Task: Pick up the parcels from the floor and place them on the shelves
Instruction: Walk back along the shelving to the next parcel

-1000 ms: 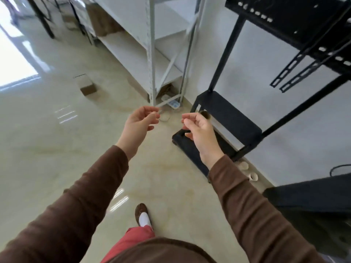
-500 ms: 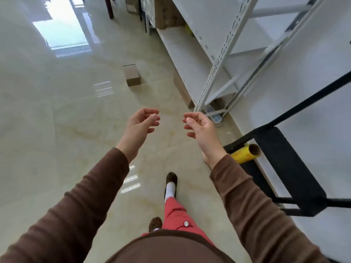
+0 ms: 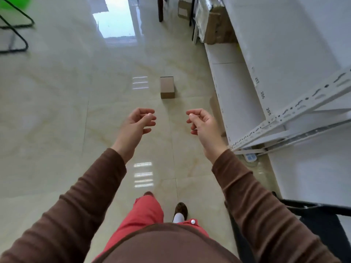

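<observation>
A small brown cardboard parcel lies on the glossy floor ahead of me, a little beyond both hands. My left hand and my right hand are held out in front at about waist height, palms facing each other, fingers loosely curled, with nothing in them. The white metal shelves run along the right side. A larger brown box sits on the low shelf farther back.
A black rack stands at the lower right by the wall. Another cardboard box and a dark furniture leg are at the far end. A black wire frame stands at the upper left. A small white-and-blue item lies under the shelf corner.
My view has swung left, away from the black rack and along the aisle. The parcel now lies straight ahead and closer. Both hands stay empty and have spread a little apart.
</observation>
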The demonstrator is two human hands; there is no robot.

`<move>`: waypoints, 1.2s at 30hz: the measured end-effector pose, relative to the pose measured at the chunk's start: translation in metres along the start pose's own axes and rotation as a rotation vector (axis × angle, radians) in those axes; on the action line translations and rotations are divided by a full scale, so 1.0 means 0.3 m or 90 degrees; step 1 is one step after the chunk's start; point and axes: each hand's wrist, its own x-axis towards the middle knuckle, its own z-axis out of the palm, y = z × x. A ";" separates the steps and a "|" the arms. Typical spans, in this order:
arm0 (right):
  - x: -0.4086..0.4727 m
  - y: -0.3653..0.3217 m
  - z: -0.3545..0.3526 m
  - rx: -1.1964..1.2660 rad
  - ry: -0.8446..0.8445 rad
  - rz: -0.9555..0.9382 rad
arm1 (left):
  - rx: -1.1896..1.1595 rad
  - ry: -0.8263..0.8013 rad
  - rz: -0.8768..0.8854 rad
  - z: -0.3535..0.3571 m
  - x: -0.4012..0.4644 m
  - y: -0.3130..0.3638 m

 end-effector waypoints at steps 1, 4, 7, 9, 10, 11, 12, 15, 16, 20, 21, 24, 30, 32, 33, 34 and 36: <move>0.058 -0.018 0.033 -0.003 -0.014 -0.002 | -0.005 0.012 0.000 -0.024 0.055 0.013; 0.238 -0.064 0.137 -0.008 -0.036 0.002 | -0.012 0.039 -0.007 -0.092 0.234 0.046; 0.425 -0.112 0.249 -0.012 -0.037 0.011 | -0.017 0.044 -0.011 -0.172 0.427 0.083; 0.548 -0.152 0.328 -0.015 -0.028 0.021 | -0.016 0.044 -0.028 -0.237 0.568 0.112; 0.605 -0.178 0.365 -0.013 -0.026 0.025 | -0.014 0.046 -0.037 -0.269 0.636 0.130; 0.665 -0.203 0.403 -0.012 -0.024 0.027 | -0.011 0.047 -0.042 -0.300 0.710 0.154; 0.730 -0.230 0.441 -0.008 -0.021 0.030 | -0.006 0.044 -0.043 -0.330 0.793 0.179; 0.865 -0.292 0.504 -0.006 -0.014 0.032 | 0.008 0.030 -0.035 -0.364 0.974 0.254; 0.920 -0.311 0.522 -0.006 -0.007 0.035 | 0.009 0.021 -0.032 -0.366 1.041 0.284; 1.153 -0.388 0.556 0.000 0.027 0.045 | 0.008 -0.029 -0.036 -0.342 1.302 0.374; 1.225 -0.406 0.561 0.002 0.039 0.050 | 0.013 -0.043 -0.039 -0.333 1.377 0.392; 1.453 -0.461 0.584 0.021 0.065 0.058 | 0.036 -0.066 -0.036 -0.311 1.613 0.455; 1.880 -0.609 0.636 0.057 0.069 0.074 | 0.065 -0.087 -0.027 -0.276 2.058 0.674; 2.004 -0.665 0.653 0.062 0.074 0.082 | 0.069 -0.092 -0.025 -0.274 2.180 0.744; 2.064 -0.694 0.664 0.066 0.076 0.082 | 0.070 -0.095 -0.023 -0.274 2.238 0.775; 2.121 -0.721 0.677 0.068 0.078 0.080 | 0.071 -0.099 -0.022 -0.275 2.298 0.800; 2.231 -0.763 0.702 0.070 0.089 0.074 | 0.079 -0.111 -0.026 -0.283 2.421 0.835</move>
